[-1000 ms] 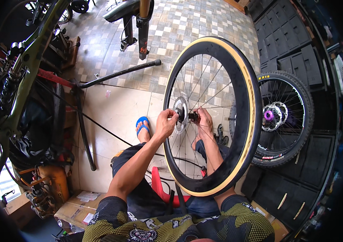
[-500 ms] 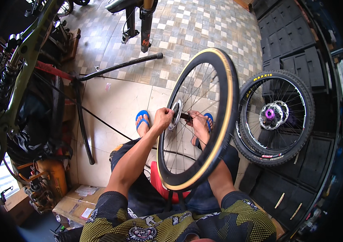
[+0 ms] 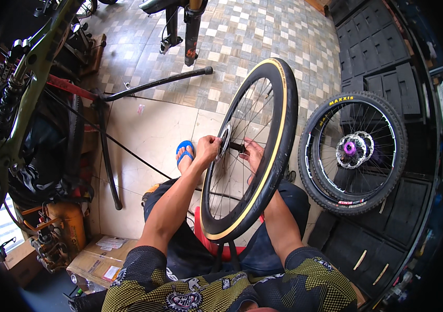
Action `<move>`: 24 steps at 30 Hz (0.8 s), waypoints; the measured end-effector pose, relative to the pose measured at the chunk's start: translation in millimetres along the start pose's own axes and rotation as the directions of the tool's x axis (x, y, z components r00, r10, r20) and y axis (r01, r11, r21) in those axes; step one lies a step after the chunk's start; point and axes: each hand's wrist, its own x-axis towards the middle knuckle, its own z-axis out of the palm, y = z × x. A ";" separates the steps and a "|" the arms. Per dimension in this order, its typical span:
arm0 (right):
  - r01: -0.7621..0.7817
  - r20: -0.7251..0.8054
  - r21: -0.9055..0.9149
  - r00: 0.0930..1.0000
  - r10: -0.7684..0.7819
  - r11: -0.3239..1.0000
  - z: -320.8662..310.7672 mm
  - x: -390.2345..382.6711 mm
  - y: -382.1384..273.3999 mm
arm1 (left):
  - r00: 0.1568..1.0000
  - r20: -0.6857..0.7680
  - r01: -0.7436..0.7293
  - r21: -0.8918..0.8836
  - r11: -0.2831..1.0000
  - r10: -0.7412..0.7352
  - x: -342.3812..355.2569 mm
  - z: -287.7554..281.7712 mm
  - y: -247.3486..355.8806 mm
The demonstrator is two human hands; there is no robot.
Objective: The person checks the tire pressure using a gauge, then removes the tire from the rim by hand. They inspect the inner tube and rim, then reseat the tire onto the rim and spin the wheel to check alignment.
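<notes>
A bicycle wheel with a deep black rim and a black, tan-walled tire stands tilted between my knees. Its black hub lies between my two hands. On the left side of the hub is a silver disc brake rotor. My left hand is closed in a pinch at the axle end beside the rotor; the fingertips are partly hidden. Behind the spokes, my right hand grips the hub's other end, its fingers curled around it.
Knobby-tired mountain bike wheels lie stacked at the right, near black drawers. At the left stand a green bike frame and a black stand leg. A suspension fork hangs ahead. A cardboard box sits at lower left.
The wheel has turned more edge-on, its top shifting slightly left, and now hides my right foot. Both hands stay at the hub ends.
</notes>
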 end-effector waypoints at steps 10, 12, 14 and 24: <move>0.262 0.038 -0.450 0.961 -0.275 0.853 39.0 -16.5 -25.2 | 0.998 -0.058 0.020 -0.076 0.997 -0.025 11.3 -11.8 -7.3; 0.282 0.027 -0.446 0.953 -0.303 0.850 34.7 -13.3 -24.6 | 0.999 -0.040 0.027 -0.067 0.997 -0.030 10.2 -9.3 -6.7; 0.315 0.064 -0.369 0.947 -0.314 0.874 35.7 -10.4 -26.0 | 0.999 -0.036 0.033 -0.061 0.998 -0.035 10.3 -8.5 -7.4; 0.254 0.098 -0.481 0.967 -0.236 0.839 28.1 -4.6 -30.2 | 0.998 -0.040 0.036 -0.056 0.998 -0.038 8.8 -11.1 -7.5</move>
